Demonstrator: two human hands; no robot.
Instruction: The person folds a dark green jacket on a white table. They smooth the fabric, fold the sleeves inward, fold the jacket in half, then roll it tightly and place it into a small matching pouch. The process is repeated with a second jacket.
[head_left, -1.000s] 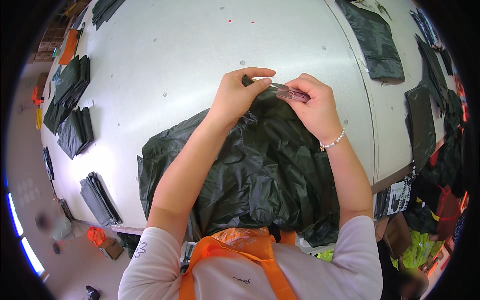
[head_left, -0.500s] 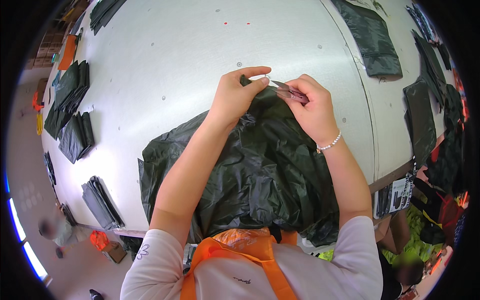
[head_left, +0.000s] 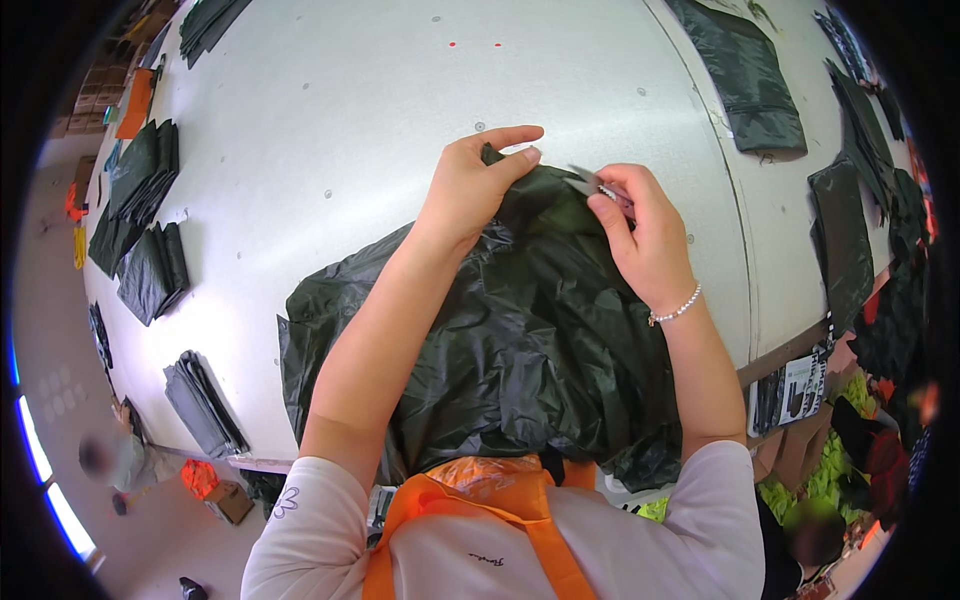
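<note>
A garment workshop: folded dark fabric stacks line a white worktable.

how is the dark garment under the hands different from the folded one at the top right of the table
The dark garment under the hands lies crumpled and spread wide; the folded garment lies flat in a neat oblong. The left hand and right hand pinch the crumpled one's far edge; the folded one lies untouched. The crumpled one reaches the near table edge, the folded one sits far off. Both are dark, shiny fabric on the white table.
</note>
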